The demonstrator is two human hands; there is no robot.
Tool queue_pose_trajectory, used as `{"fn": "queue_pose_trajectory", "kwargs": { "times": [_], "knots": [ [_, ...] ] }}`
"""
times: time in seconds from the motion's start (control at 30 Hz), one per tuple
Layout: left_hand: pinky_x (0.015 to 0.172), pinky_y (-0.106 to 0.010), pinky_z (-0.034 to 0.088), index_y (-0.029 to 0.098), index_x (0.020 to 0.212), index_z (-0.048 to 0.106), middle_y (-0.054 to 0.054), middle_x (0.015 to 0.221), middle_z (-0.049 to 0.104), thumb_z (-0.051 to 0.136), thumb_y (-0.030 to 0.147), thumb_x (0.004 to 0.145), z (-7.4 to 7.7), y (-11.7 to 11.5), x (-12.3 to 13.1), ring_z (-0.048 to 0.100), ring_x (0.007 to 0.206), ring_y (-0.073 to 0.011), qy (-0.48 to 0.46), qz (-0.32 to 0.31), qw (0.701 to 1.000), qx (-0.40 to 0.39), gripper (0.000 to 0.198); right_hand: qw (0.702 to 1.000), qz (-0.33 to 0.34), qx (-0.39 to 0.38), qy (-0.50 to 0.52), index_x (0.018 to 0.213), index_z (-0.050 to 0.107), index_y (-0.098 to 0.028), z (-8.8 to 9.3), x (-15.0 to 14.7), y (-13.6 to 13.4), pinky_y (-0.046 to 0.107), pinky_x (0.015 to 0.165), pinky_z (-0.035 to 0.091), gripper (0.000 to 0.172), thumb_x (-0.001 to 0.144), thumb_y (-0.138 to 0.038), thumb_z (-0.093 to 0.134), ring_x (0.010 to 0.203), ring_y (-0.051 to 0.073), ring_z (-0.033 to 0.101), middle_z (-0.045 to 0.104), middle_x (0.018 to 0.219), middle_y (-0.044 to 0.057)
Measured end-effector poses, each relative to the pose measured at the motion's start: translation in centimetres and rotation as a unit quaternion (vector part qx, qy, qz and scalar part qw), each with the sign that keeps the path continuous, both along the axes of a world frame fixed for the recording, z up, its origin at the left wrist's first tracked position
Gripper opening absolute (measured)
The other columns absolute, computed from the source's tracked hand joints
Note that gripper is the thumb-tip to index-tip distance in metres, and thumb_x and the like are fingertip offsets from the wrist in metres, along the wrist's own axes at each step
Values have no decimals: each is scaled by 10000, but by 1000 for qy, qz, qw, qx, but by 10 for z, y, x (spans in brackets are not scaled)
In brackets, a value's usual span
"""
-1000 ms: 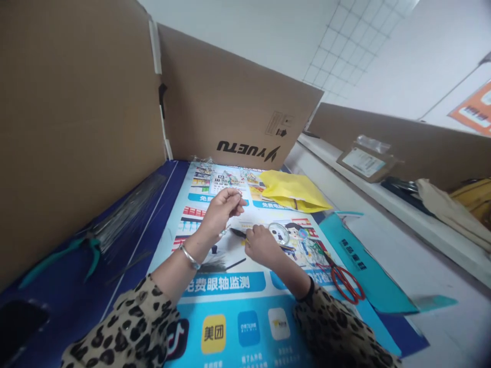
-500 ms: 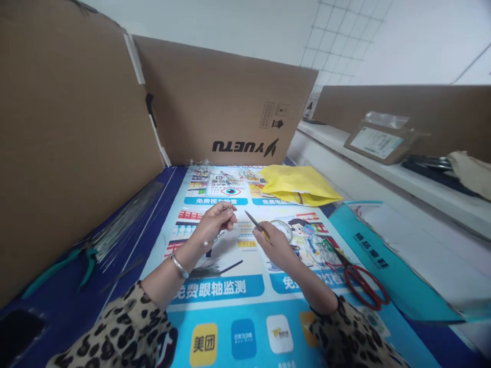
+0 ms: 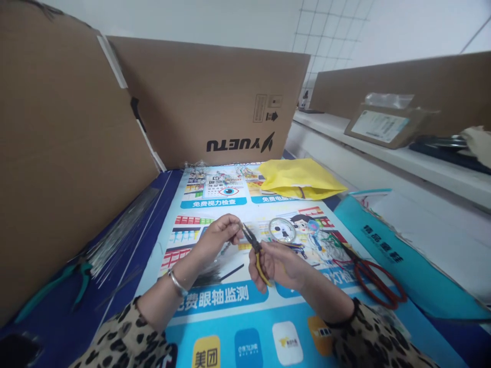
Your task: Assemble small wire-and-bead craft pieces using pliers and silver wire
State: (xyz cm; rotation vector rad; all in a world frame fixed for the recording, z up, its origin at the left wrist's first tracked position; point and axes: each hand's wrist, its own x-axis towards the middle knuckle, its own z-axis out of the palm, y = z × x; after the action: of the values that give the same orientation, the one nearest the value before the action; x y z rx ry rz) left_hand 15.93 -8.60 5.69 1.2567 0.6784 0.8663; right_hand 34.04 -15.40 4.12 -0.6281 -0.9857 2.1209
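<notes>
My left hand (image 3: 217,236) is closed in a pinch on a small piece with a thin wire, too small to name, held above the printed poster (image 3: 230,306). My right hand (image 3: 276,265) grips yellow-handled needle-nose pliers (image 3: 255,250), whose dark tips point up-left and meet the fingertips of my left hand. Both wrists come out of leopard-print sleeves, and a silver bracelet (image 3: 174,282) is on the left one. Under the hands, a bundle of dark wires (image 3: 215,271) lies on the poster.
Cardboard walls (image 3: 69,153) close off the left and back. Thin metal wires (image 3: 118,235) and green-handled pliers (image 3: 57,281) lie at the left. A round magnifier (image 3: 282,229), a yellow bag (image 3: 297,179), red scissors (image 3: 378,283) and a teal folder (image 3: 387,255) lie at the right.
My right hand lifted the pliers off the poster and turned them, bringing the tips to my left fingertips. My left hand came down and nearer. The camera tilted down.
</notes>
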Motion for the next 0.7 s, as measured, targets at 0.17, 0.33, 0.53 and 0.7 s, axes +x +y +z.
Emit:
{"fn": "queue_pose_trajectory", "kwargs": {
  "times": [0.17, 0.33, 0.53, 0.7],
  "knots": [
    [574, -211, 369, 156, 832, 550, 20, 620, 564, 566, 286, 808, -1, -2, 1, 484, 567, -86, -10, -11, 1000, 14, 133, 999, -1, -29, 14, 869, 565, -114, -7, -2, 0, 251, 449, 466, 424, 846, -515, 428, 505, 157, 624, 658, 677, 63],
    [580, -213, 364, 156, 821, 549, 19, 627, 558, 553, 271, 819, -2, -3, 1, 479, 577, -86, -1, -19, 1000, 21, 115, 999, -14, -35, 21, 843, 558, -127, -6, -2, 1, 204, 361, 392, 398, 846, -505, 432, 423, 124, 571, 632, 616, 32],
    [596, -221, 371, 153, 813, 560, 15, 630, 556, 552, 264, 818, -2, -3, 2, 483, 589, -90, -1, -24, 999, 34, 111, 999, -11, -41, 30, 825, 563, -126, -3, -3, 0, 195, 326, 353, 395, 836, -503, 444, 376, 107, 530, 605, 568, 12],
    [594, -220, 372, 153, 824, 556, 18, 621, 555, 547, 250, 822, -2, -4, 2, 483, 588, -90, -2, -27, 999, 39, 98, 998, -6, -50, 27, 821, 556, -132, -3, -2, 0, 197, 326, 335, 384, 835, -499, 443, 373, 106, 519, 591, 559, 3]
  ]
}}
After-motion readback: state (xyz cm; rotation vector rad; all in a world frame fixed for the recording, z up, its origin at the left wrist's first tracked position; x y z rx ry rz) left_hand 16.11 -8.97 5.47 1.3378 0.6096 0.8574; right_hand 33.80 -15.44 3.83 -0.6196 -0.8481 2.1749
